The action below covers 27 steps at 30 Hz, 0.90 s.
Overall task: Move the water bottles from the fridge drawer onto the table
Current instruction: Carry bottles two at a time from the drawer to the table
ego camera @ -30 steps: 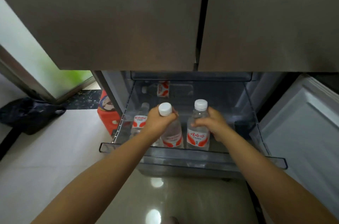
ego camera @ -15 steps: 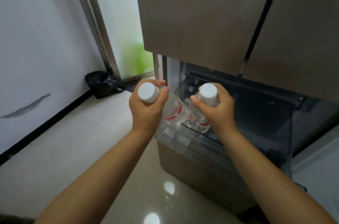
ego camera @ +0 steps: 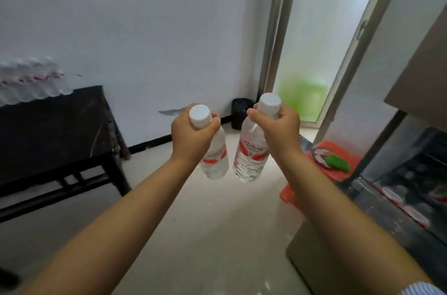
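Left hand (ego camera: 191,136) grip: closed round neck of left bottle (ego camera: 215,157) | right hand (ego camera: 280,130) grip: right bottle (ego camera: 251,157) held likewise | both bottles held over floor, dark surface (ego camera: 55,125) at left.

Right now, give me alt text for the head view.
Each hand, left hand and right hand, grips a clear plastic water bottle with a white cap, left bottle and right bottle, above the pale floor. A dark wooden table carrying blurred bottles stands left; the open fridge drawer is right.
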Tool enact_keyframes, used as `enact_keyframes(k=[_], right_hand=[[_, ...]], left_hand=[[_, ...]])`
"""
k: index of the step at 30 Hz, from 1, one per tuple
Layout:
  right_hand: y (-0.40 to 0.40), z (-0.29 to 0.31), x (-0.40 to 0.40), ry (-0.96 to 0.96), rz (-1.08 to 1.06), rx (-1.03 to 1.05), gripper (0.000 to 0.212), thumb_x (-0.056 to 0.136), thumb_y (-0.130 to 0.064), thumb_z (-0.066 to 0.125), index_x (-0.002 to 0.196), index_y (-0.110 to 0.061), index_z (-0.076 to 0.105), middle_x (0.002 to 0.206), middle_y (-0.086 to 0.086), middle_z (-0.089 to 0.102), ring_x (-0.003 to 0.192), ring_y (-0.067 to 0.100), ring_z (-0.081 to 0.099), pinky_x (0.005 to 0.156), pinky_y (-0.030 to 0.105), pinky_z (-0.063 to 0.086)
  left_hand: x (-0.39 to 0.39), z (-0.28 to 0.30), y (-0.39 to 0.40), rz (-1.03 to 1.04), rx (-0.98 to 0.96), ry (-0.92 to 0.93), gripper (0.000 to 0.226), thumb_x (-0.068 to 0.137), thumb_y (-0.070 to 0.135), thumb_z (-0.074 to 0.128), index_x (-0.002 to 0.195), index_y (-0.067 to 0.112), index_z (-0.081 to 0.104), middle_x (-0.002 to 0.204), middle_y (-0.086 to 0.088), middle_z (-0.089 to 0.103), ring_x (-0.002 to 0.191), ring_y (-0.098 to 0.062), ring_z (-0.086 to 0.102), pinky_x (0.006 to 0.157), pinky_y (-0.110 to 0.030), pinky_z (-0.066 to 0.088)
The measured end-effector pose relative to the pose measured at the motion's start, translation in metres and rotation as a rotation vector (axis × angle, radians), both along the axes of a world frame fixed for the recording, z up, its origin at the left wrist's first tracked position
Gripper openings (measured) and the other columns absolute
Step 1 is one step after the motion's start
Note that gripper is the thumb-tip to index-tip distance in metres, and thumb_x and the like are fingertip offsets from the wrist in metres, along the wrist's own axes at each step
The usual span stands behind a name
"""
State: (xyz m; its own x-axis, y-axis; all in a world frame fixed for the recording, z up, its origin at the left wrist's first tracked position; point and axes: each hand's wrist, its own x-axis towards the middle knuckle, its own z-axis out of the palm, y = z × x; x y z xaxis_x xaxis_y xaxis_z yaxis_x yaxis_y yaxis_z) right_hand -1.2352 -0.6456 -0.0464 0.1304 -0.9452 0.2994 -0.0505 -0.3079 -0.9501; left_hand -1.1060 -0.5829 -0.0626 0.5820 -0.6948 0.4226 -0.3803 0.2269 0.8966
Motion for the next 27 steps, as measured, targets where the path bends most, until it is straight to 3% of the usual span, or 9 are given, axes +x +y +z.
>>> enact_keyframes(k=[3, 7, 9, 13, 18, 24, 27], right_hand=[[0.016, -0.001, 0.092, 0.015, 0.148, 0.006, 0.019, 0.075, -0.005, 0.068, 0.089, 0.006, 0.063, 0.07, 0.001, 0.056, 0.074, 0.019, 0.056, 0.068, 0.027, 0.047], [0.042, 0.003, 0.206, 0.021, 0.313, 0.038, 0.004, 0.076, -0.004, 0.065, 0.079, -0.002, 0.062, 0.067, -0.002, 0.054, 0.07, 0.014, 0.053, 0.067, 0.025, 0.046], [0.052, 0.005, 0.257, 0.031, 0.4, 0.045, 0.01, 0.077, -0.003, 0.064, 0.073, -0.009, 0.058, 0.067, 0.0, 0.054, 0.067, 0.012, 0.052, 0.065, 0.024, 0.044], [0.065, 0.006, 0.354, 0.066, 0.527, 0.018, 0.007, 0.078, -0.005, 0.065, 0.08, -0.006, 0.058, 0.073, 0.004, 0.056, 0.068, 0.011, 0.053, 0.064, 0.021, 0.044], [0.063, 0.008, 0.47, 0.09, 0.65, -0.003, 0.007, 0.078, -0.008, 0.067, 0.078, -0.008, 0.06, 0.067, -0.004, 0.056, 0.065, 0.005, 0.053, 0.059, 0.017, 0.042], [0.043, 0.014, 0.606, 0.081, 0.789, -0.06, 0.015, 0.077, -0.013, 0.07, 0.081, 0.0, 0.063, 0.07, 0.004, 0.059, 0.065, 0.013, 0.056, 0.062, 0.021, 0.045], [0.027, 0.021, 0.67, 0.111, 0.838, -0.088, 0.024, 0.077, -0.015, 0.07, 0.088, 0.005, 0.063, 0.081, 0.011, 0.061, 0.076, 0.02, 0.058, 0.067, 0.026, 0.047]], left_hand=[[0.094, 0.003, 0.031, 0.07, 0.054, -0.078, 0.018, 0.077, 0.008, 0.068, 0.071, 0.021, 0.055, 0.072, 0.005, 0.06, 0.068, 0.001, 0.056, 0.068, -0.019, 0.048], [0.21, 0.008, 0.073, 0.187, 0.108, -0.121, 0.014, 0.079, 0.001, 0.066, 0.078, 0.011, 0.057, 0.073, 0.006, 0.058, 0.07, -0.003, 0.055, 0.069, -0.017, 0.045], [0.259, 0.012, 0.091, 0.247, 0.122, -0.111, 0.011, 0.079, 0.001, 0.065, 0.082, 0.009, 0.058, 0.074, 0.008, 0.057, 0.072, -0.002, 0.055, 0.069, -0.015, 0.045], [0.343, 0.015, 0.114, 0.369, 0.127, -0.076, 0.011, 0.08, 0.001, 0.065, 0.085, 0.008, 0.059, 0.075, 0.009, 0.057, 0.072, -0.001, 0.054, 0.066, -0.013, 0.042], [0.435, 0.015, 0.125, 0.511, 0.146, -0.083, 0.011, 0.079, 0.0, 0.066, 0.081, 0.008, 0.059, 0.072, 0.009, 0.057, 0.07, -0.001, 0.054, 0.062, -0.006, 0.043], [0.557, 0.02, 0.112, 0.632, 0.17, -0.065, 0.01, 0.08, 0.002, 0.066, 0.083, 0.01, 0.062, 0.072, 0.012, 0.056, 0.069, 0.002, 0.053, 0.063, -0.009, 0.04], [0.617, 0.027, 0.101, 0.653, 0.204, -0.039, 0.021, 0.08, 0.003, 0.068, 0.071, 0.019, 0.056, 0.073, 0.011, 0.056, 0.071, -0.002, 0.054, 0.068, -0.018, 0.043]])
